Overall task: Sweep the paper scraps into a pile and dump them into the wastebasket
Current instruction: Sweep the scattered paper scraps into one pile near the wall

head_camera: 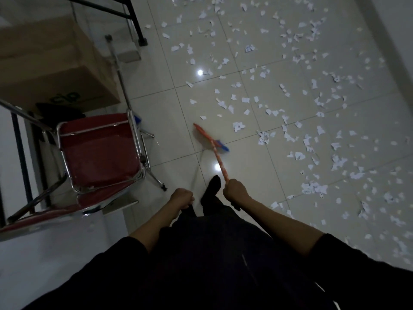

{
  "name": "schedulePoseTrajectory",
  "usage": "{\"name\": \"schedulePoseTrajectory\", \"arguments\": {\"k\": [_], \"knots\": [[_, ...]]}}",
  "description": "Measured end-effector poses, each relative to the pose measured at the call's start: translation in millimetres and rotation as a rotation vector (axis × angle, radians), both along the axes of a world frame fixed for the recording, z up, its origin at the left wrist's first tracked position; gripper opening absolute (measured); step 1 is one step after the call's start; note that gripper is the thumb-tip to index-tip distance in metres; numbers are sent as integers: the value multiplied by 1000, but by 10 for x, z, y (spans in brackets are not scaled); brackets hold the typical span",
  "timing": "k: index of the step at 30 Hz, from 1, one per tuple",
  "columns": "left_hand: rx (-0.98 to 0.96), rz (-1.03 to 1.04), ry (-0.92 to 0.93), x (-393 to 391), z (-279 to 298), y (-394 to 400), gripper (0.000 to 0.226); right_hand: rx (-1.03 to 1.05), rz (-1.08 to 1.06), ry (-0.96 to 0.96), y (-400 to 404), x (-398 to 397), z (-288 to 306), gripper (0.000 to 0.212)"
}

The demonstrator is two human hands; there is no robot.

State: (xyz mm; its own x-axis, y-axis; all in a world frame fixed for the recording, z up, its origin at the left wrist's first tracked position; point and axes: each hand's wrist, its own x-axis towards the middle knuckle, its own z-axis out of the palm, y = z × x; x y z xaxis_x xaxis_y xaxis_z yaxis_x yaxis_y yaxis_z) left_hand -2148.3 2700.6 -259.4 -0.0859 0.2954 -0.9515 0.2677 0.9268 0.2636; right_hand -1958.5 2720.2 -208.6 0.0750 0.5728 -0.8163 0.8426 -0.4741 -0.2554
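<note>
many paper scraps (290, 97) lie across the floor (245, 175), unpiled | our right hand (234, 190) wraps the broom (214, 146) handle to steer it | left hand (182, 198) fingers curled round a thin pole | wastebasket unseen

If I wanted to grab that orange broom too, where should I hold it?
Grip the bare orange stick of the long orange broom just ahead of the right hand, coming from above. It slants up from the floor, and the brush end sits low among the white paper scraps.
</note>
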Motion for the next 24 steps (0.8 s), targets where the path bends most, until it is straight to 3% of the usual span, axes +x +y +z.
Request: {"name": "schedulePoseTrajectory", "arguments": {"k": [3,8,14,24], "knots": [[15,-2,6,-22,-4,-21,18,4,-65,-4,101,30,41,10],[34,-10,1,31,23,33,18,-56,-340,60,263,162,112,14],[49,-32,13,101,42,236,18,-173,-730,352,581,406,-62,16],[35,-13,51,262,72,756,22,-329,-807,584,1426,774,-190,12]]}}
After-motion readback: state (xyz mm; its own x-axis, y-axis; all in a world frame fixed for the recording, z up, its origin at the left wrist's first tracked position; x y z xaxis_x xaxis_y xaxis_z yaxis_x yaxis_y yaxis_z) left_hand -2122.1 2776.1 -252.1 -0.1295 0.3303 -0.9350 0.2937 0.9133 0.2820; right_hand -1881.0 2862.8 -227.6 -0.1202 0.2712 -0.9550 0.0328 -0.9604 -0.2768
